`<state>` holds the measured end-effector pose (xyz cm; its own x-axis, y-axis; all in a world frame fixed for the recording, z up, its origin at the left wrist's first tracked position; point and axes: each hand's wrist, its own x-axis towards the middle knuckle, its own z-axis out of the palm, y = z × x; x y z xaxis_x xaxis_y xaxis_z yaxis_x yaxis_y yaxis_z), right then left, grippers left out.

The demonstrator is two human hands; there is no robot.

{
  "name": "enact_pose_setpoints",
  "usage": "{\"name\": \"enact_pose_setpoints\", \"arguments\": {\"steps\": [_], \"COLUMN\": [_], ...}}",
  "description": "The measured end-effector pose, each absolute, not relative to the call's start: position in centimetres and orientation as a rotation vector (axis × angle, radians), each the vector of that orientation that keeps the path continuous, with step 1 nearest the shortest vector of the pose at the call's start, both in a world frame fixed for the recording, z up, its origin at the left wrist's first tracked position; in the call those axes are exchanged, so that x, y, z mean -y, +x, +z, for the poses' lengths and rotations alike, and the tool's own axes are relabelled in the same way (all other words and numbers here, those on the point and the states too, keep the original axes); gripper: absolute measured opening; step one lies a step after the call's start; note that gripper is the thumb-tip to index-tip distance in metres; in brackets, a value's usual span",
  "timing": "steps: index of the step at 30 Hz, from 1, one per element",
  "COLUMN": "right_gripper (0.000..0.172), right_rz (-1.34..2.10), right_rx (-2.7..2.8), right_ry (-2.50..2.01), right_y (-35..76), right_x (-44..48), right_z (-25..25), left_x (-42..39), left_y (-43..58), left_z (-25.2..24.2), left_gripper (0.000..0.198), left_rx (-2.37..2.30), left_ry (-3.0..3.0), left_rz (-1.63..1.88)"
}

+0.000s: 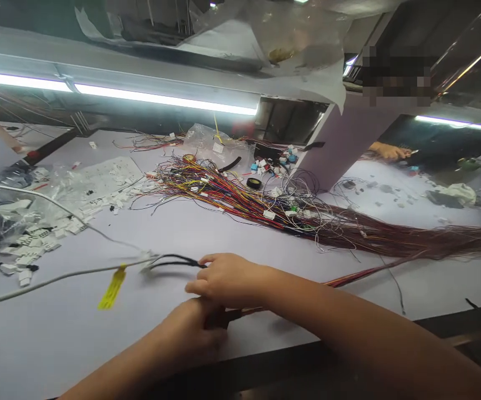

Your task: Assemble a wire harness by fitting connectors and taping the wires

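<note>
My left hand [190,333] is closed, low over the front of the table. A wire bundle [251,310] with a black sleeve [234,315] comes out of it on the right. Just above, my right hand [234,280] crosses over it, fingers closed at the end of two black-covered leads [176,259]. Those leads run left to a whitish connector [146,262], slightly blurred. A grey cable [69,274] with a yellow tag [113,289] reaches this connector from the left. What lies under my palms is hidden.
A long bundle of red, yellow and black wires [232,200] stretches across the table [78,344]. White connectors [36,244] and plastic bags lie at left. A black tape roll [254,183] sits behind the bundle. Another person's hand [390,151] shows beyond the post [344,139].
</note>
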<state>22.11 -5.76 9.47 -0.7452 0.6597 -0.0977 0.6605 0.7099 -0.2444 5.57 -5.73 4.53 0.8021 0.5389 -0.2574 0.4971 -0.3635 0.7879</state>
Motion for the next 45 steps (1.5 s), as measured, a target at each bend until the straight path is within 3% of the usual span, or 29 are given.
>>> {"name": "enact_pose_setpoints", "arguments": {"steps": [4,7,11,15,21,26,29,31,33,35,40,45], "right_gripper": [0.023,0.022,0.025,0.027,0.026,0.011,0.011,0.014,0.013,0.015,0.02,0.019], "right_rz": [-0.635,-1.101,-1.446,-1.877,-2.03,-1.717,-1.305,-0.814,-0.531,-0.454,-0.265,-0.522], "right_rx": [-2.421,-2.101,-1.979,-1.755,-1.712,-2.1,-2.505,-2.939,-3.209,-3.251,-3.17,-2.689], "right_ry": [1.474,1.508,1.452,1.767,2.221,2.502,2.597,2.438,2.089,1.91,1.982,1.904], "right_y": [22.4,22.5,22.4,22.4,21.6,20.0,19.1,19.1,19.8,20.9,22.7,22.3], "right_x": [4.5,3.8,3.2,3.6,4.6,8.6,12.8,15.2,16.8,17.2,13.4,7.8], "right_z": [9.0,8.9,9.3,9.0,8.4,9.8,8.0,5.8,4.0,3.7,7.5,9.2], "left_x": [6.2,6.6,6.8,6.5,5.7,3.3,1.7,1.3,1.5,2.3,4.9,5.9], "left_y": [5.5,5.3,4.8,4.1,3.4,3.8,4.1,4.2,4.3,4.5,4.7,4.5], "left_z": [5.9,5.8,5.2,5.4,5.9,4.8,4.8,5.1,5.5,5.8,5.2,3.4], "left_gripper": [0.013,0.018,0.026,0.019,0.019,0.014,0.031,0.038,0.035,0.028,0.008,0.018], "left_rx": [-0.798,-0.698,-0.608,-0.769,-0.887,-0.8,-0.722,-0.681,-0.686,-0.749,-0.901,-0.834], "left_ry": [2.359,2.633,2.799,2.659,2.219,1.837,1.438,1.233,1.225,1.469,2.2,2.611], "left_rz": [-0.171,-0.151,0.004,0.012,-0.125,-0.027,-0.081,-0.12,-0.122,-0.093,-0.057,-0.075]}}
